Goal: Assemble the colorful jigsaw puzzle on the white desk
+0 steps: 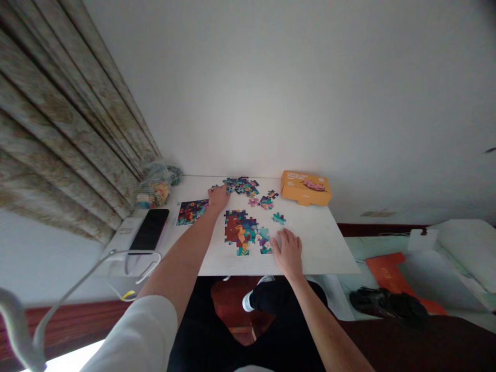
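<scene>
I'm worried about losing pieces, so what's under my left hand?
Your left hand is at the near left edge of the puzzle-piece pile, with pieces showing beside it. Whatever lies directly beneath it is covered, so I can't tell.

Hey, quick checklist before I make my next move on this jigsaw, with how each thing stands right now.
1. Left hand at the loose-piece pile: ok, it is at the pile's left front edge.
2. Piece gripped in the left hand: cannot tell, the fingertips are too small to read.
3. Right hand clear of the partly assembled jigsaw: cannot tell, the thumb is right by its edge.
4. Reference picture card fully visible: not ok, the left arm covers its right end.
5. Yellow puzzle box clear of the partly assembled jigsaw: ok, it lies at the back right.
</scene>
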Demonstrator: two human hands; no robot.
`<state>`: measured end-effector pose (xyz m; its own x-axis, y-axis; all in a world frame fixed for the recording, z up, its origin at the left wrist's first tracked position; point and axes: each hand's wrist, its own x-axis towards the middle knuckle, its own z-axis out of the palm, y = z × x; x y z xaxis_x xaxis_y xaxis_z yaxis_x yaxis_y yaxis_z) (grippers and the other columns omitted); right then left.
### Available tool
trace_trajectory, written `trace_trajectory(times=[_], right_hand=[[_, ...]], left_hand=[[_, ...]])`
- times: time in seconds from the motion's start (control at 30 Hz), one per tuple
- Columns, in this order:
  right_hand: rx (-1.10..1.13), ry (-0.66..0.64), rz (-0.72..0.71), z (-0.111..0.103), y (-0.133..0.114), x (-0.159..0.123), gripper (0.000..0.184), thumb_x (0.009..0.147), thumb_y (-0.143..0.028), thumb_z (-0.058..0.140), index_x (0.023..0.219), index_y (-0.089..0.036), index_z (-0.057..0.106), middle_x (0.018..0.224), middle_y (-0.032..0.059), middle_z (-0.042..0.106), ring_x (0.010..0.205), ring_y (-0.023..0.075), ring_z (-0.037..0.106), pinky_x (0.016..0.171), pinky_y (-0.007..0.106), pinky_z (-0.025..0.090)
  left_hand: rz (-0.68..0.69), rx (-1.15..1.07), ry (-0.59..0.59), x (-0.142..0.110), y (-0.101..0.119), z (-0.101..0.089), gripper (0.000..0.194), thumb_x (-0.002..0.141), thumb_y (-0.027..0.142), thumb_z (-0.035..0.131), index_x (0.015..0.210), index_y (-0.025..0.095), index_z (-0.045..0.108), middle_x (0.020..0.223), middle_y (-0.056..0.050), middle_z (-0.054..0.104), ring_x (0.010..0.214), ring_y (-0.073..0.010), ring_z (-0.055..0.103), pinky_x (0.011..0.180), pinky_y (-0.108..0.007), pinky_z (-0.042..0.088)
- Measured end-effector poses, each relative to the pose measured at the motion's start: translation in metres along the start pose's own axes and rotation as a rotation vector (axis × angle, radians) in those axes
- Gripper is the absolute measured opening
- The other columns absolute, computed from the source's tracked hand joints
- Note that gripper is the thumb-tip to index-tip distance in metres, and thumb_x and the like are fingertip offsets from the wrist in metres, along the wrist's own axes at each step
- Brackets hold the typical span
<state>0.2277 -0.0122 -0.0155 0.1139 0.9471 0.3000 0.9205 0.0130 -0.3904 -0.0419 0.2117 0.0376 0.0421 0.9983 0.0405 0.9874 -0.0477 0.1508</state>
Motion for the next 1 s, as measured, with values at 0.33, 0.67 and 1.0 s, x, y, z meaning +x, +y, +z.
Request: trace_trajectory(times=[0.33,0.67,1.0], right_hand=[[-0.025,0.010,-0.019,-0.004,-0.002,0.000,0.046,0.106,-0.047,0.038,0.126,-0.016,0.065,0.140,0.0194,0.062,0.134,0.0323,0.051,0.118,0.056,0.030],[-0.006,0.015,-0.050,-0.004,0.002,-0.002,0.042,0.106,-0.047,0.039,0.120,-0.018,0.066,0.136,0.0178,0.064,0.131,0.0315,0.053,0.117,0.057,0.030],[0.035,0.051,-0.083,-0.007,0.002,-0.005,0.042,0.105,-0.049,0.042,0.116,-0.018,0.068,0.131,0.0174,0.067,0.126,0.0325,0.057,0.115,0.057,0.034]], left_hand=[[0.014,-0.078,0.168,-0.030,0.004,-0.012,0.044,0.095,0.040,0.058,0.129,0.015,0.069,0.116,-0.017,0.076,0.111,-0.0320,0.070,0.102,-0.044,0.048],[0.644,-0.329,0.257,-0.213,-0.036,0.014,0.023,0.095,0.031,0.064,0.114,0.025,0.077,0.115,-0.009,0.078,0.103,-0.0240,0.073,0.103,-0.046,0.055],[0.715,-0.265,0.227,-0.225,-0.041,0.011,0.025,0.098,0.029,0.061,0.118,0.026,0.076,0.123,-0.010,0.075,0.112,-0.0241,0.072,0.107,-0.047,0.054]])
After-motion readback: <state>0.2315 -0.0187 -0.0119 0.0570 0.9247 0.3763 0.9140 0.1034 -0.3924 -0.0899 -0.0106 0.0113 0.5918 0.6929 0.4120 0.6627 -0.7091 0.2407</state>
